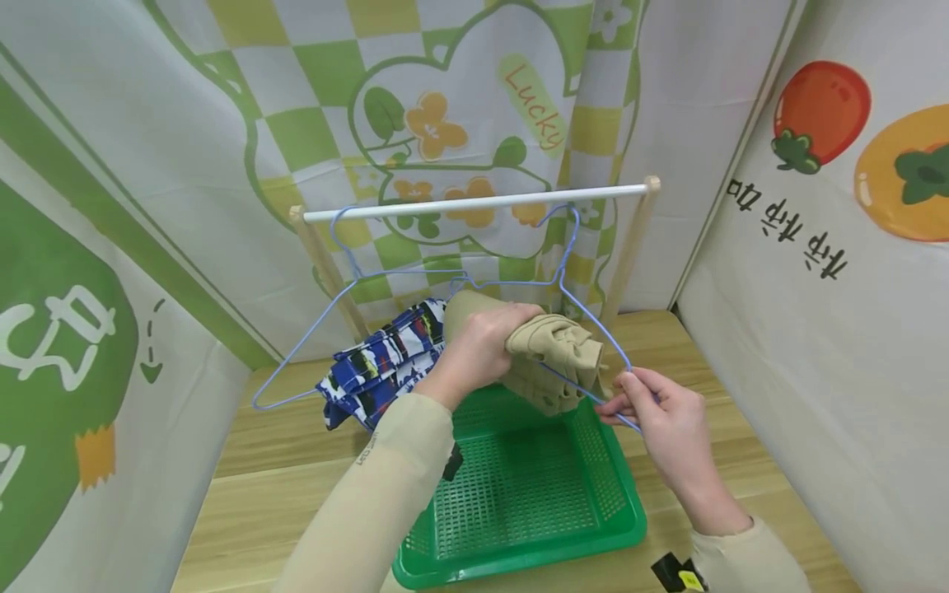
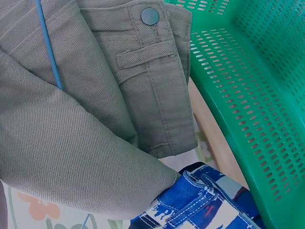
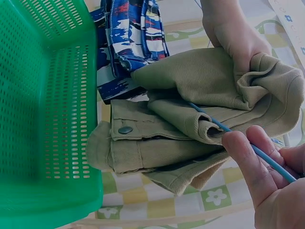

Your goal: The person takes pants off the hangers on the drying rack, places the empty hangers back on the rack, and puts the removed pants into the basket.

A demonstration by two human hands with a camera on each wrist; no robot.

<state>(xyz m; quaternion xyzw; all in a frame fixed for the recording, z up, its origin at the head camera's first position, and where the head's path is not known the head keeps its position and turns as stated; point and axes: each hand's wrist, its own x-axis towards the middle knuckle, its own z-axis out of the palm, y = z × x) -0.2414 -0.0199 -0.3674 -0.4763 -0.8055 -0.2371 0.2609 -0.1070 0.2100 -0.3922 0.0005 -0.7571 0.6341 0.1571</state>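
Observation:
Khaki trousers (image 1: 552, 354) with a metal button (image 2: 149, 16) hang folded over the lower bar of a blue wire hanger (image 1: 604, 325). My left hand (image 1: 482, 342) grips the folded khaki cloth from above. At the hanger's right corner, my right hand (image 1: 663, 416) pinches the wire; in the right wrist view its fingers (image 3: 252, 152) lie along the bar beside the cloth. The hanger's hook is over the white rail (image 1: 474, 203). To the left, patterned blue shorts (image 1: 389, 354) hang on a second blue hanger (image 1: 304, 333) and touch the khaki cloth.
A green perforated basket (image 1: 519, 486) sits on the wooden table (image 1: 259, 494) below the clothes. Wooden posts (image 1: 630, 247) hold up the rail. Printed curtains (image 1: 311, 99) stand behind and at both sides. Small black items (image 1: 670, 572) are near the right sleeve.

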